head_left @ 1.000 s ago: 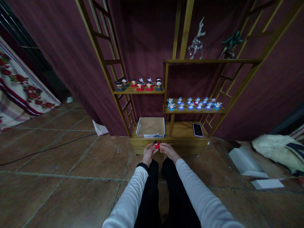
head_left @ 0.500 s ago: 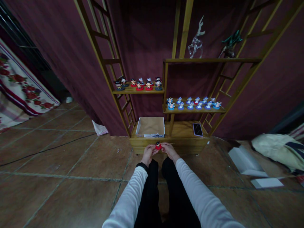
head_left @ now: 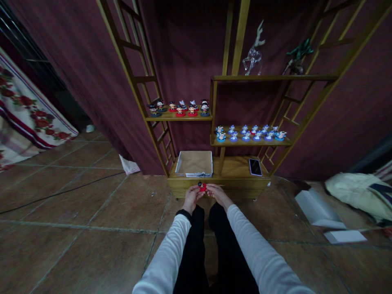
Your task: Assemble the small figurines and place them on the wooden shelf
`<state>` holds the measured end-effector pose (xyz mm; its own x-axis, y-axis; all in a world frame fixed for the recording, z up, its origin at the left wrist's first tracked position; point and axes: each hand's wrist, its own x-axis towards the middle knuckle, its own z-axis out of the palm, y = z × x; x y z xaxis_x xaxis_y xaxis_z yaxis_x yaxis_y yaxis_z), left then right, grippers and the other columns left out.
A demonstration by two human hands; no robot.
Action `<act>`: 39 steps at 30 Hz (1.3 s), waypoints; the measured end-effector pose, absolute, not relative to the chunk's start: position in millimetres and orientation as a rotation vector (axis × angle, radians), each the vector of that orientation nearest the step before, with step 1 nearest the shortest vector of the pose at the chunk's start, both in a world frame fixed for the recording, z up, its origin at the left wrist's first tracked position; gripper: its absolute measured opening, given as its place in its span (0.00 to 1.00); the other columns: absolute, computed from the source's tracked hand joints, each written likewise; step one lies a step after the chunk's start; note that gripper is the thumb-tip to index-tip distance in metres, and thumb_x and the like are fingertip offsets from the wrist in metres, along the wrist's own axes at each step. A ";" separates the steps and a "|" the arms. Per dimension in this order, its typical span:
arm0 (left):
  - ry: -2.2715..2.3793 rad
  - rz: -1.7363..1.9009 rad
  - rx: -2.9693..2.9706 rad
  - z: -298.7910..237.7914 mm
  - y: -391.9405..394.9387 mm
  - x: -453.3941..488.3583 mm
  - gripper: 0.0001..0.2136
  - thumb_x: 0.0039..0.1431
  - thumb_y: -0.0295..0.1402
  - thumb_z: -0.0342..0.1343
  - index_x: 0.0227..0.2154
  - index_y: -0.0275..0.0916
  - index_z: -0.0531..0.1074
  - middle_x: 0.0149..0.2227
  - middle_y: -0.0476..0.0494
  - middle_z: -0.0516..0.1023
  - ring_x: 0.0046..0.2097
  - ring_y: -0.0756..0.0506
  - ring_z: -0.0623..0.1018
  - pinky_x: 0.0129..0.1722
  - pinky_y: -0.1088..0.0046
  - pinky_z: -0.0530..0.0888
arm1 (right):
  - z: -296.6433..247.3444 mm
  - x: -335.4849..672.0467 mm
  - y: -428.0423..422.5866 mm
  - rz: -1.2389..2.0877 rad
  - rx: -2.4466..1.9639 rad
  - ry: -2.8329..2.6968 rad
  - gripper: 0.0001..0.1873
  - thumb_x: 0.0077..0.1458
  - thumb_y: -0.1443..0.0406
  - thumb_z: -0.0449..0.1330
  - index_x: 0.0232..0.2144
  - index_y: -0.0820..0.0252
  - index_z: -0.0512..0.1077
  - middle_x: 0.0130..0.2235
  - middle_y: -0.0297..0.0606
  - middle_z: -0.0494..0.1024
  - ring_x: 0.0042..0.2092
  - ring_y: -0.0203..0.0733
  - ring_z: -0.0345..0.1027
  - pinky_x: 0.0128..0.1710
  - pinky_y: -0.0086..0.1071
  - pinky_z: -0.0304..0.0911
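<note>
Both my hands meet in front of my knees, pinching a small figurine with a red base point(head_left: 201, 186). My left hand point(head_left: 191, 197) grips its left side and my right hand point(head_left: 217, 194) grips its right side, fingers closed on it. The figurine sits just before the front edge of the low wooden shelf base point(head_left: 220, 181). An open cardboard box point(head_left: 194, 163) stands right behind it on that base.
A phone point(head_left: 255, 167) lies on the base to the right. Red- and dark-based figurines point(head_left: 180, 108) line the left shelf, blue-based figurines point(head_left: 249, 134) the right shelf. A glass deer point(head_left: 253, 52) stands higher up. White boxes point(head_left: 318, 210) and a bag point(head_left: 359, 196) lie on the tiled floor at right.
The figurine has been turned slightly between my fingers; the hands stay in nearly the same place.
</note>
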<state>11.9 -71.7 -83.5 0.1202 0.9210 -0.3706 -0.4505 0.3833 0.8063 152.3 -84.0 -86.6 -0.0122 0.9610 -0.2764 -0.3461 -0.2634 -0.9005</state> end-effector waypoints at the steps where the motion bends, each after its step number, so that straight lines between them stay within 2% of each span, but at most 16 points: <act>1: 0.999 1.102 0.572 -83.4 -72.0 12.3 0.08 0.47 0.24 0.58 0.32 0.34 0.66 0.25 0.43 0.76 0.26 0.49 0.77 0.28 0.76 0.73 | -87.1 152.0 -84.0 1.537 -1.152 -0.785 0.14 0.38 0.59 0.65 0.30 0.60 0.75 0.25 0.34 0.75 0.23 0.30 0.63 0.24 0.24 0.58; 8: 0.983 1.057 0.591 -81.5 -74.2 14.0 0.12 0.47 0.25 0.60 0.33 0.36 0.62 0.28 0.41 0.76 0.28 0.48 0.78 0.30 0.73 0.74 | -89.7 150.1 -82.5 1.535 -1.171 -0.813 0.14 0.37 0.61 0.65 0.29 0.62 0.75 0.24 0.34 0.75 0.24 0.31 0.64 0.24 0.24 0.57; 13: 0.983 0.993 0.678 -80.8 -75.3 12.7 0.10 0.48 0.27 0.59 0.33 0.34 0.66 0.27 0.40 0.77 0.27 0.49 0.77 0.27 0.76 0.72 | -88.9 150.6 -82.6 1.464 -1.206 -0.761 0.09 0.37 0.66 0.62 0.27 0.62 0.75 0.20 0.32 0.73 0.22 0.30 0.62 0.23 0.25 0.56; 19: 0.996 1.029 0.739 -85.6 -72.3 13.2 0.11 0.46 0.37 0.60 0.25 0.33 0.69 0.20 0.46 0.73 0.18 0.55 0.69 0.16 0.82 0.58 | -92.3 150.9 -79.9 1.430 -1.241 -0.757 0.07 0.37 0.68 0.59 0.24 0.62 0.75 0.17 0.29 0.71 0.19 0.28 0.58 0.20 0.24 0.53; 24: 1.004 1.027 0.772 -89.2 -68.8 12.3 0.08 0.45 0.31 0.60 0.27 0.31 0.72 0.18 0.48 0.71 0.16 0.56 0.65 0.14 0.82 0.54 | -93.6 152.1 -79.2 1.451 -1.259 -0.778 0.08 0.37 0.67 0.58 0.24 0.62 0.76 0.17 0.29 0.71 0.18 0.28 0.55 0.19 0.24 0.51; 31: 1.043 0.982 0.673 -88.3 -68.4 12.5 0.06 0.47 0.24 0.57 0.30 0.32 0.70 0.21 0.44 0.75 0.20 0.53 0.73 0.17 0.83 0.63 | -91.8 153.2 -81.4 1.488 -1.190 -0.752 0.11 0.39 0.65 0.61 0.30 0.62 0.76 0.22 0.33 0.75 0.21 0.29 0.60 0.21 0.24 0.55; 36: 1.022 1.016 0.586 -86.0 -69.0 13.0 0.05 0.50 0.22 0.55 0.31 0.32 0.66 0.24 0.40 0.77 0.26 0.48 0.78 0.25 0.78 0.72 | -95.2 152.6 -80.2 1.513 -1.185 -0.731 0.13 0.38 0.65 0.63 0.31 0.61 0.74 0.22 0.32 0.74 0.22 0.29 0.62 0.22 0.24 0.57; 39: 0.994 1.025 0.563 -84.9 -70.1 12.7 0.05 0.50 0.22 0.55 0.31 0.32 0.65 0.26 0.39 0.77 0.29 0.47 0.79 0.28 0.76 0.74 | -97.5 151.8 -79.5 1.531 -1.194 -0.749 0.12 0.37 0.65 0.64 0.30 0.61 0.73 0.22 0.32 0.74 0.21 0.29 0.61 0.22 0.24 0.57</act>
